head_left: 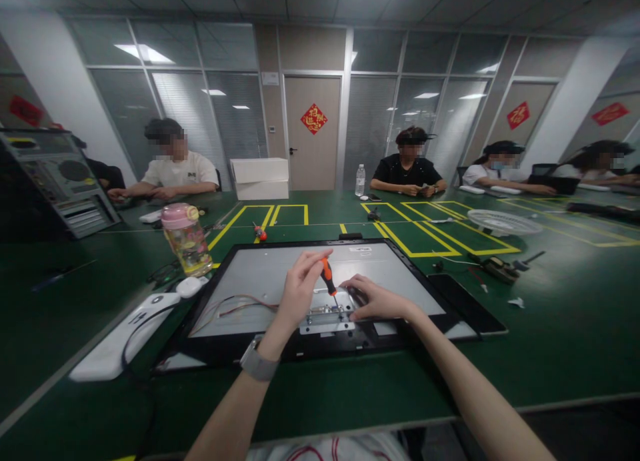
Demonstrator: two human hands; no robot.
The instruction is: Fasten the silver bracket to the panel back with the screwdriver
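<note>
A large flat display panel (260, 267) with a grey back and black frame lies on the table before me. On its near middle part sits a metal bracket (327, 326) with holes. My left hand (300, 286), wearing a watch with a grey band, has its fingers at the handle of an orange and black screwdriver (328, 277). The screwdriver is tilted, its tip down at the bracket. My right hand (375, 297) is curled at the bracket's right side, thumb and fingertips against it. Thin wires (235, 304) run across the panel to the left.
Left of the panel stand a pink-lidded bottle (186, 241) and a white power strip (125, 334) with a black cable. A black flat slab (465, 303) and a tool (495, 267) lie right. A computer tower (55, 181) is far left. Several people sit across the table.
</note>
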